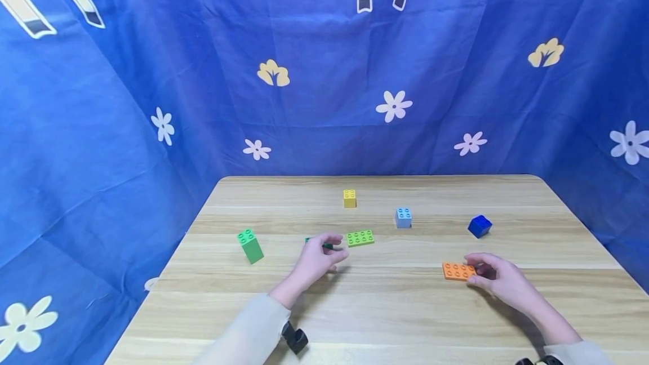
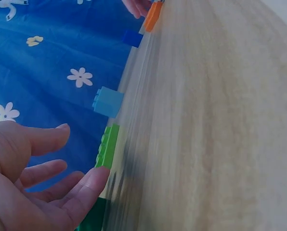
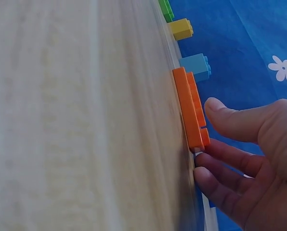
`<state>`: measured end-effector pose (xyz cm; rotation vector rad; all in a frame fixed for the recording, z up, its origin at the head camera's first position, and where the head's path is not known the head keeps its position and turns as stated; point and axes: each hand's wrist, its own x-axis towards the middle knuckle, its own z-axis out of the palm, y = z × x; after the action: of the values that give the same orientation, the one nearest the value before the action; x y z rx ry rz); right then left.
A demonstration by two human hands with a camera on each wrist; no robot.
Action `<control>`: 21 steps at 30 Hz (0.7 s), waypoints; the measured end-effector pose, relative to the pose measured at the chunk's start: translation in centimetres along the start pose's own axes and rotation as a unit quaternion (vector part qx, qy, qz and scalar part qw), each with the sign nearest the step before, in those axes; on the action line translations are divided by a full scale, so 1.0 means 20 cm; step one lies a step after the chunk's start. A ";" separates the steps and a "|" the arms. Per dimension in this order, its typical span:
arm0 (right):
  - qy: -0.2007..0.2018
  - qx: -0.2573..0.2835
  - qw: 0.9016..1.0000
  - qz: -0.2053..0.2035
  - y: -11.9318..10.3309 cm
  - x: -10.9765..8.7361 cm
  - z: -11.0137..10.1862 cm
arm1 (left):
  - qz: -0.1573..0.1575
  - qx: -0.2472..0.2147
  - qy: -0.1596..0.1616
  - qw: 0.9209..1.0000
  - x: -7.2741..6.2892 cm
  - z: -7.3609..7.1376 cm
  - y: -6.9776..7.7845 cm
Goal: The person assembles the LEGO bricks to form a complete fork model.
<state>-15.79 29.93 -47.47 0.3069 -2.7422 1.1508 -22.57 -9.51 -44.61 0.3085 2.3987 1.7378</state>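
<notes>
Left hand (image 1: 314,259) by dark green brick (image 2: 95,217); right (image 1: 503,282) by orange brick (image 1: 456,272)

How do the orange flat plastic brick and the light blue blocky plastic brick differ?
The orange flat plastic brick is long and low; the light blue blocky plastic brick is compact and taller.
The orange brick shows more studs than the blocky brick's four.
The right hand is at the orange brick; the blocky brick stands clear.
Both are studded.

Studded plastic orange brick (image 1: 455,272), smooth-sided plastic dark-green brick (image 2: 94,216), smooth wood-grain tabletop (image 1: 395,314), creased matt cloth backdrop (image 1: 324,44)
</notes>
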 end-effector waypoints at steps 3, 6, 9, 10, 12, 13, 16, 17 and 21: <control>-0.008 -0.007 1.000 0.005 0.00 0.01 0.00 | -0.004 -0.002 0.006 1.000 0.02 0.02 0.00; -0.014 -0.012 1.000 0.008 0.00 0.01 0.00 | -0.008 -0.001 0.011 1.000 0.03 0.04 0.00; -0.014 -0.014 1.000 0.004 0.00 0.01 0.01 | -0.011 0.000 0.014 1.000 0.05 0.05 -0.01; -0.014 -0.014 1.000 0.003 0.00 0.01 0.01 | -0.011 0.001 0.015 1.000 0.06 0.06 -0.01; -0.015 -0.011 1.000 0.000 0.00 0.01 0.01 | -0.010 0.006 0.018 1.000 0.06 0.07 -0.02; -0.015 -0.009 1.000 -0.001 0.00 0.01 0.02 | -0.010 0.009 0.020 1.000 0.07 0.07 -0.02; -0.014 -0.006 1.000 -0.002 0.00 0.01 0.02 | -0.007 0.020 0.027 0.999 0.08 0.08 -0.02; -0.014 -0.005 1.000 -0.002 0.00 0.01 0.02 | -0.004 0.025 0.029 0.999 0.08 0.09 -0.02; -0.010 -0.009 1.000 -0.005 0.01 0.01 0.02 | 0.000 0.051 0.041 0.998 0.09 0.11 -0.01</control>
<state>-16.07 29.66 -47.87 0.3313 -2.7639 1.1262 -23.79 -7.15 -45.57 0.2543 2.5504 1.6626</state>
